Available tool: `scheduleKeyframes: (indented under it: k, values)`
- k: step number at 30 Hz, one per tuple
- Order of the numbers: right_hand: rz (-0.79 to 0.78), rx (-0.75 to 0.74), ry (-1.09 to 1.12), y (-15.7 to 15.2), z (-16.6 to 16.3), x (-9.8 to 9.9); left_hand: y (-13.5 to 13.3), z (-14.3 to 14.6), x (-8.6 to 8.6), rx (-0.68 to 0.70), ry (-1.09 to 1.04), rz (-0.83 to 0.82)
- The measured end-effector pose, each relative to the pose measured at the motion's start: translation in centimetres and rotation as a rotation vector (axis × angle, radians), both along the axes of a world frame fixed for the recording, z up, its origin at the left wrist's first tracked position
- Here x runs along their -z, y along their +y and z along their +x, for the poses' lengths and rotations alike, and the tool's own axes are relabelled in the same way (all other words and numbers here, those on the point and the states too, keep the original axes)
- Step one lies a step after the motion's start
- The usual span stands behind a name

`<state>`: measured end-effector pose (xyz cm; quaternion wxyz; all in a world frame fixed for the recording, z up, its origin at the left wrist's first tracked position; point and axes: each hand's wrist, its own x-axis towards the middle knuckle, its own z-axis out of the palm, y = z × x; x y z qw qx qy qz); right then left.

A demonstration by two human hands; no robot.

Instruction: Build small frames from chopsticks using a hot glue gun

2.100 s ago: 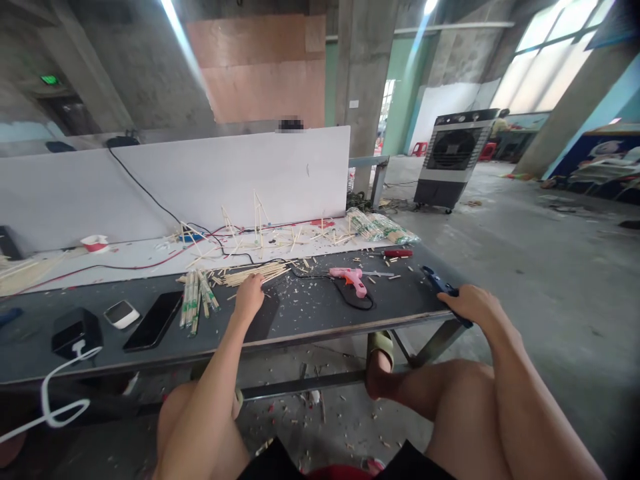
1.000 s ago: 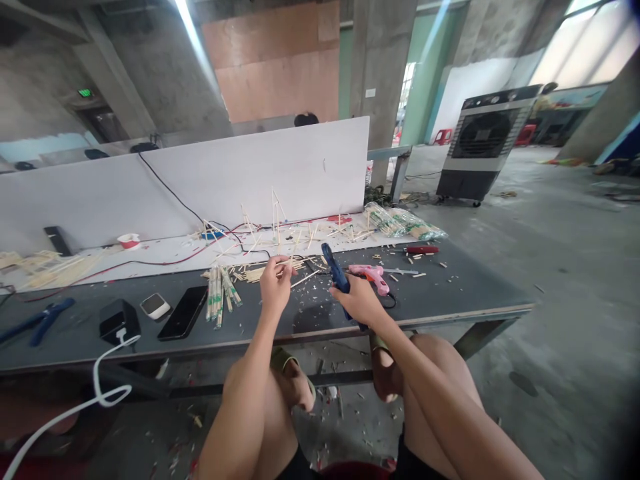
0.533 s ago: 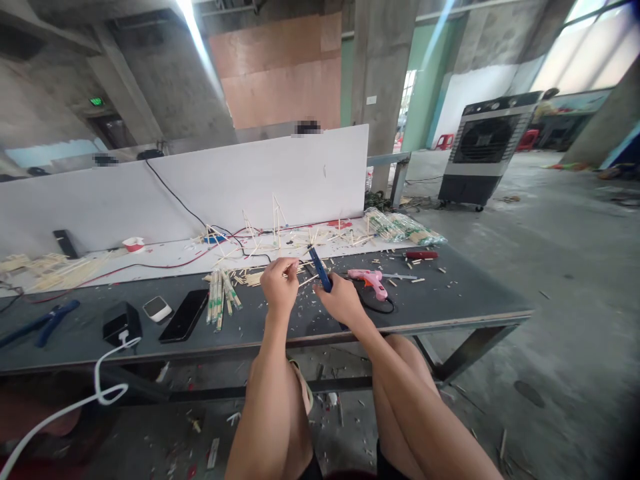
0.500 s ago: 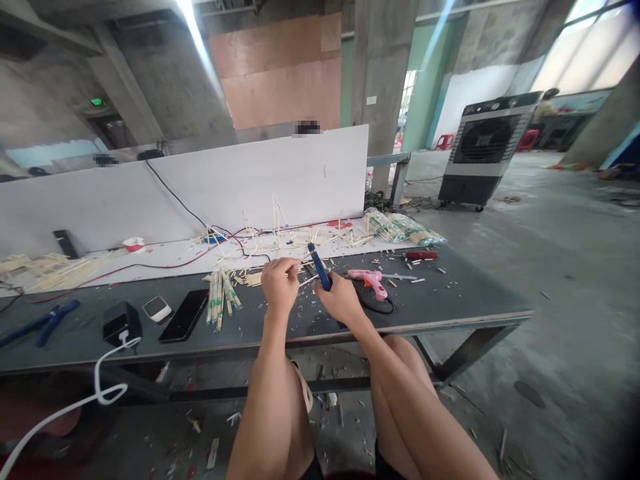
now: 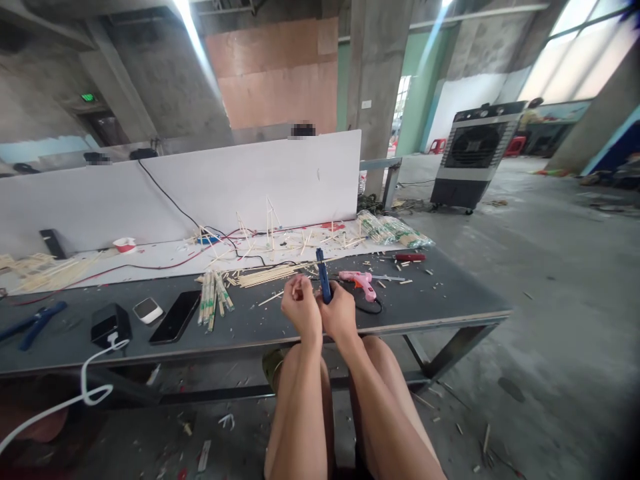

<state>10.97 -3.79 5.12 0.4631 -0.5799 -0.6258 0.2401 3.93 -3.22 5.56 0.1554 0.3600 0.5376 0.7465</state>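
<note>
My right hand (image 5: 339,312) is wrapped round a slim dark-blue tool (image 5: 323,277), which points up and away from me. Its exact kind does not show clearly. Close beside it, my left hand (image 5: 301,303) has its fingers curled in a pinch; whatever they hold is too small to make out. Just beyond my hands lies a bundle of thin wooden sticks (image 5: 267,275), with one loose stick (image 5: 271,298) nearer. To the right rests a pink glue gun (image 5: 361,283) with a glue stick in its back end.
Wrapped stick bundles (image 5: 214,299), a black phone (image 5: 175,318), a white device (image 5: 148,310) and blue-handled pliers (image 5: 43,323) lie to the left. Stick frames (image 5: 270,223) stand before the white partition (image 5: 250,180). Bagged sticks (image 5: 395,230) and a red-handled tool (image 5: 410,257) are at right.
My left hand has moved right and down, beside my right hand. My right hand has drawn nearer to me, and the blue tool now points more upright. The view has shifted slightly.
</note>
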Motion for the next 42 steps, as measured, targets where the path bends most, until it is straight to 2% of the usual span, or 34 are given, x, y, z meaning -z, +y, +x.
scheduleKeyframes:
  k: [3,6,14,19,29,42]
  values:
    - [0.008,0.003,-0.016,-1.6,0.4,1.0,0.6,0.0,-0.1,0.208,-0.253,0.015]
    - [0.020,-0.017,-0.023,-2.3,0.4,1.2,0.9,-0.7,-0.7,0.264,-0.308,0.110]
    - [0.042,-0.104,-0.004,-2.5,-1.5,1.0,0.6,-3.5,-0.5,0.289,-0.290,0.203]
    - [0.035,-0.113,0.072,-2.7,-2.1,1.3,0.6,-3.8,-0.5,0.308,-0.307,0.217]
    - [-0.003,-0.025,0.109,-2.0,0.1,0.9,0.4,-3.4,-1.1,0.304,-0.320,0.298]
    - [0.008,-0.063,0.086,-1.6,1.3,0.7,0.3,-3.9,-1.2,0.319,-0.318,0.326]
